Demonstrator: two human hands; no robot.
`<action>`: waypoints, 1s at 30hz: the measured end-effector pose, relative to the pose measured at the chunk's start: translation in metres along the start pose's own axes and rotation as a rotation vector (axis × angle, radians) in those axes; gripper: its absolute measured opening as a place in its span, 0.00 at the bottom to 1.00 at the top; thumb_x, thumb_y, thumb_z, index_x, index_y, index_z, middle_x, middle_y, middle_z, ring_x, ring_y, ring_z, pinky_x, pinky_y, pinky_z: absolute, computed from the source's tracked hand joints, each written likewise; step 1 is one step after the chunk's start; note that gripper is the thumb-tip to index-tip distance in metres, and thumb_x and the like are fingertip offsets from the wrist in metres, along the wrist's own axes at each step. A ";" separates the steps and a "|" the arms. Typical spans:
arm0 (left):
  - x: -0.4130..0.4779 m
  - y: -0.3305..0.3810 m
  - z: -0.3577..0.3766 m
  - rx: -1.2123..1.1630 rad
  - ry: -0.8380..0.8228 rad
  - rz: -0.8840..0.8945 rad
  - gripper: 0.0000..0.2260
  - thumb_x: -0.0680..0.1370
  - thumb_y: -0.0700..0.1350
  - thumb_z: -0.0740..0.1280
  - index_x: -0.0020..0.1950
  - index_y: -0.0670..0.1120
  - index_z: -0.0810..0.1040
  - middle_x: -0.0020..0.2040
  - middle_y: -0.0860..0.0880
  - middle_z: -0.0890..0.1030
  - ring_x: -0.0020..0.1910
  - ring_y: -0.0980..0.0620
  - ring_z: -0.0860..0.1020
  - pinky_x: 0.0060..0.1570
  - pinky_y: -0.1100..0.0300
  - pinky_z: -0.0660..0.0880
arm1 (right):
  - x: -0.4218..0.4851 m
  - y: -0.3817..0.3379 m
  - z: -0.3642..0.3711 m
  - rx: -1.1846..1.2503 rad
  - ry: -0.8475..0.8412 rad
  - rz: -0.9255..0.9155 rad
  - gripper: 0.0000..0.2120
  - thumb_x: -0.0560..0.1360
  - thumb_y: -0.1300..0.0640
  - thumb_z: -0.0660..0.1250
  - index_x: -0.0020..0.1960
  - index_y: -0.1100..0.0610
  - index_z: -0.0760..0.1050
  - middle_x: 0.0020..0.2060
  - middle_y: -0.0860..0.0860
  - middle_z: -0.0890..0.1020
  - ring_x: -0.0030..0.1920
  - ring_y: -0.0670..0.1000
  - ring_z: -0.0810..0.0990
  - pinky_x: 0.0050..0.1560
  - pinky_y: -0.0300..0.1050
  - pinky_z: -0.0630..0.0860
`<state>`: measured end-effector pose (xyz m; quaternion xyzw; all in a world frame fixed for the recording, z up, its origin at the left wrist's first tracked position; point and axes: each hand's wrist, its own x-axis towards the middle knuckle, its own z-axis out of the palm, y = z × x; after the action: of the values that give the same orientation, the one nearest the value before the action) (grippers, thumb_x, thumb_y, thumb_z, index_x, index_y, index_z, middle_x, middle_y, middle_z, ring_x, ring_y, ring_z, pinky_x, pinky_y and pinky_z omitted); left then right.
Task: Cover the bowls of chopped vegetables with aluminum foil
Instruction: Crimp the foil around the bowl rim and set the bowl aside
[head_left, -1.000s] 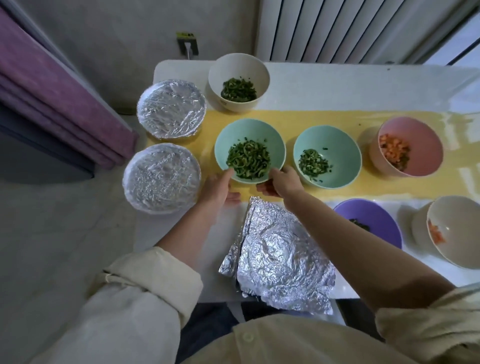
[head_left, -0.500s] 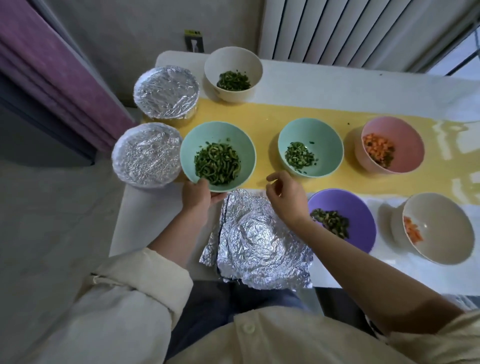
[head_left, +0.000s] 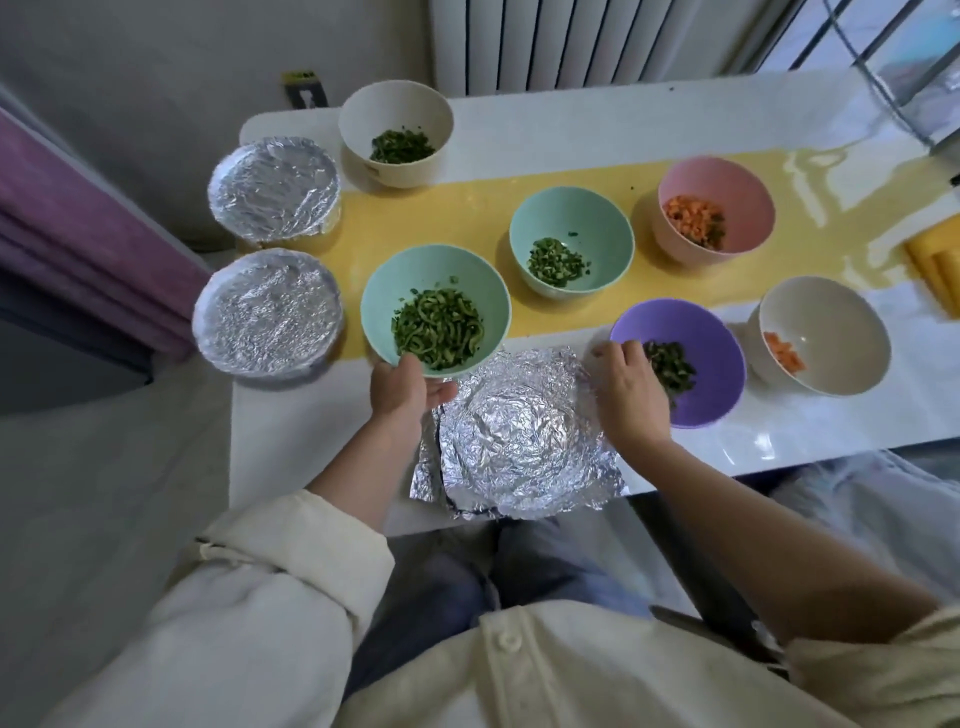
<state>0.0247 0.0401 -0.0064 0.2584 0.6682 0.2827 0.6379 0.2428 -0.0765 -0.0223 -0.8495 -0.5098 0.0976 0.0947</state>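
And the left hand (head_left: 402, 392) had the large teal bowl (head_left: 395, 280) by its near rim, thumb hooked over the smooth edge, fingers curled beneath. It was a round, matte bowl heaped with curly green strips, sitting at the near edge of the yellow runner (head_left: 467, 208), just beside the foil sheet (head_left: 519, 441). That sheet lay crinkled and shiny at the table's front edge, a round dome pressed into its middle and a second layer showing at its left. The right hand (head_left: 631, 389) hung over its right edge, fingers loosely curled, in front of the purple bowl (head_left: 717, 364) of dark chopped greens; whether it pinched the foil could not be told. On the left sat the far foil-covered bowl (head_left: 274, 189) and the near foil-covered bowl (head_left: 267, 312), silver skins wrinkled and pulled flat. Farther back were a cream bowl (head_left: 395, 109) of greens, a small teal bowl (head_left: 571, 213), and a pink bowl (head_left: 727, 187) of orange cubes. The table (head_left: 571, 114) was white and glossy, catching bright glare. A ribbed white radiator (head_left: 545, 41) stood behind it, and purple fabric (head_left: 78, 234) hung at the left.
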 end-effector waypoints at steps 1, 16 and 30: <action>0.000 0.001 0.002 0.002 -0.004 -0.001 0.18 0.80 0.35 0.55 0.70 0.33 0.67 0.50 0.31 0.82 0.34 0.43 0.83 0.31 0.57 0.82 | -0.001 0.008 0.000 -0.004 0.023 -0.009 0.21 0.69 0.73 0.62 0.60 0.62 0.72 0.53 0.62 0.72 0.48 0.65 0.75 0.34 0.52 0.62; 0.025 0.025 0.050 -0.048 0.159 -0.054 0.18 0.81 0.34 0.55 0.71 0.32 0.66 0.40 0.35 0.81 0.26 0.47 0.82 0.28 0.58 0.81 | 0.114 0.007 -0.028 0.002 0.084 -0.506 0.25 0.67 0.58 0.73 0.63 0.58 0.75 0.56 0.56 0.78 0.54 0.58 0.74 0.50 0.51 0.70; 0.038 0.036 0.082 -0.045 0.127 -0.120 0.16 0.82 0.34 0.55 0.71 0.34 0.66 0.47 0.34 0.80 0.38 0.42 0.81 0.33 0.55 0.82 | 0.202 0.021 -0.028 -0.099 0.014 -0.528 0.12 0.58 0.70 0.75 0.36 0.56 0.84 0.29 0.54 0.77 0.34 0.59 0.77 0.32 0.42 0.66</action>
<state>0.1041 0.0967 -0.0098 0.1851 0.7151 0.2750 0.6154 0.3615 0.0907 -0.0143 -0.6911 -0.7174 0.0385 0.0787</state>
